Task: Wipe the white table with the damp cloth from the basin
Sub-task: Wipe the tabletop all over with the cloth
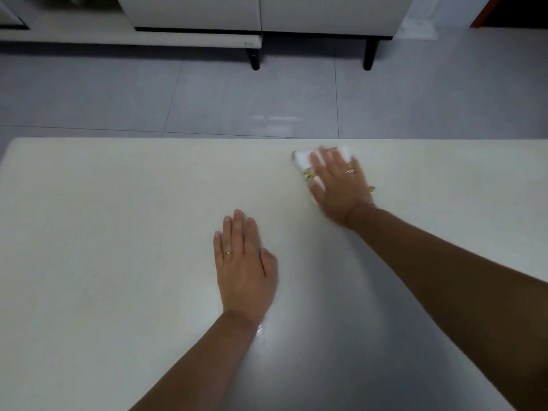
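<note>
The white table (103,232) fills the lower part of the view. A folded white cloth with yellow marks (302,158) lies near the table's far edge, right of centre. My right hand (338,185) presses flat on the cloth with straight fingers and covers most of it. My left hand (244,265) rests flat on the bare tabletop near the middle, fingers straight, holding nothing. The basin is not in view.
Beyond the table's far edge (178,138) is a grey tiled floor (237,93). A white cabinet on black legs (368,56) stands at the back. A brown door frame (486,10) shows at the top right.
</note>
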`<state>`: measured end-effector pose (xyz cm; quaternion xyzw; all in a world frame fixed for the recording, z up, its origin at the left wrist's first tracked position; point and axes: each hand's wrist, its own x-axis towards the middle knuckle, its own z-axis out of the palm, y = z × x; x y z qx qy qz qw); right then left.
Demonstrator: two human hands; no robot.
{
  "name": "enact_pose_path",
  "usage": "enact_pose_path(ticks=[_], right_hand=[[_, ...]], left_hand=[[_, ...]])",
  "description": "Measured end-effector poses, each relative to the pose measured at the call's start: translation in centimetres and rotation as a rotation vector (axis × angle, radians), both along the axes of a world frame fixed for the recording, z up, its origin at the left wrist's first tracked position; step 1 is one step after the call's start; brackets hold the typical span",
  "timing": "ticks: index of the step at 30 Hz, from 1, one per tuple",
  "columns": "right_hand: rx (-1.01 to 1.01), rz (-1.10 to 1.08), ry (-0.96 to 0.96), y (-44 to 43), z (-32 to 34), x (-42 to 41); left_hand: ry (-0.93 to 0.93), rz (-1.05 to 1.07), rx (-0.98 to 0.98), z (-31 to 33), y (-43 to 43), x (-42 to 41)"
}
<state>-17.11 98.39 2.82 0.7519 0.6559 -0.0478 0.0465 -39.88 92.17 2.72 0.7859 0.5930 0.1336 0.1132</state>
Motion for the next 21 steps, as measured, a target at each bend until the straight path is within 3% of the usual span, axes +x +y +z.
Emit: enact_pose_path(ticks=[5,7,11,15,17,21], right_hand=[[0.006,-0.458,0.101,2.2,0.1,-2.1],[0.007,-0.503,0.104,3.4,0.0,-4.9],[0.012,-0.142,0.102,4.5,-0.1,-7.3],[0.033,0.153,0.062,4.0,0.0,-2.5],[0.047,0.038,0.039,3.4,-0.1,1.7],[0.039,-0.435,0.081,1.2,-0.3,7.4]], left_hand=[[0.058,-0.073,-0.062,-0.2,1.0,4.7],[0.113,-0.085,-0.084,-0.8,0.7,5.1],[0.131,-0.077,-0.075,-1.1,0.7,4.9],[0.128,-0.091,-0.082,-1.2,0.7,4.8],[0.122,-0.094,-0.086,-1.2,0.7,4.8],[0.129,-0.095,-0.086,-1.3,0.8,4.9]])
